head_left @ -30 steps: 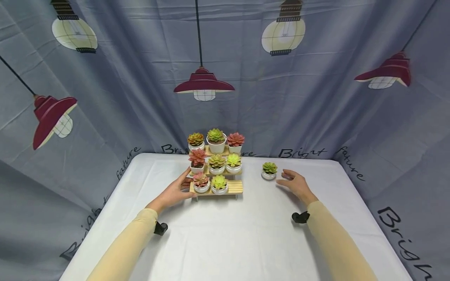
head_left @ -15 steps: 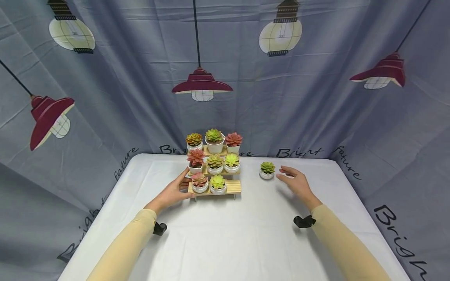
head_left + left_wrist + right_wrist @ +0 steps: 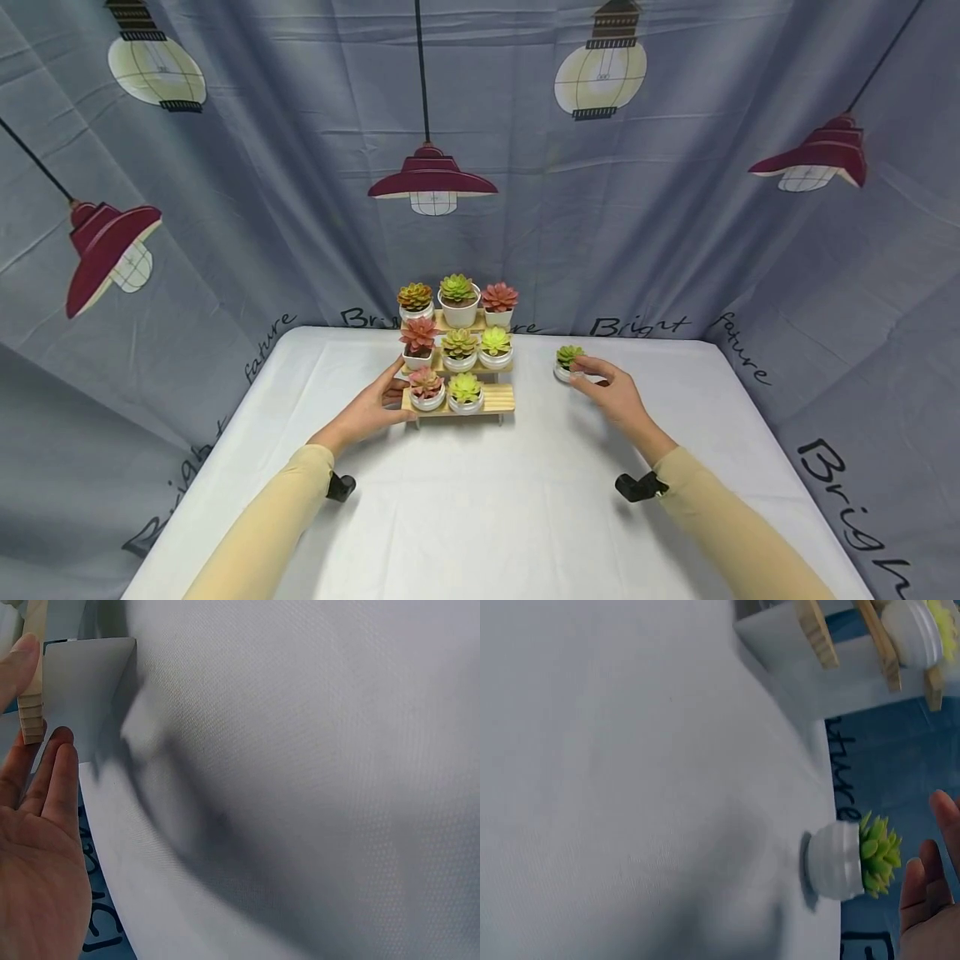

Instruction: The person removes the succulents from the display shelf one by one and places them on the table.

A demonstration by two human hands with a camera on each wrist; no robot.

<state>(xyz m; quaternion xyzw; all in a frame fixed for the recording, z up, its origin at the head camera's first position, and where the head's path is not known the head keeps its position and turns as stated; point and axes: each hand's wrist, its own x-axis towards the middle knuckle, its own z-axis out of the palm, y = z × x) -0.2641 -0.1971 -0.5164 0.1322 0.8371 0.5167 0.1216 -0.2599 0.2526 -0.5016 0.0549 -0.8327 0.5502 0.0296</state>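
Observation:
A tiered wooden plant stand (image 3: 501,398) holds several potted succulents on three steps. My left hand (image 3: 369,414) holds its bottom step at the left end, and in the left wrist view the thumb (image 3: 22,664) lies on one side of the wooden slat (image 3: 31,712) with fingers on the other. To the right of the stand, a green succulent in a round white pot (image 3: 563,372) stands upright on the table. Beside it is my right hand (image 3: 617,400), overlapping it in the head view. The right wrist view shows a gap between those spread fingers and the succulent (image 3: 880,855).
A white cloth covers the table (image 3: 480,508). Behind and around it hangs a grey-blue curtain (image 3: 315,167) printed with lamps and lettering. The stand's bottom step has bare wood at its right end.
My right hand has moved left and closer to the lone potted succulent, now partly covering it in the head view. The left hand stays on the stand.

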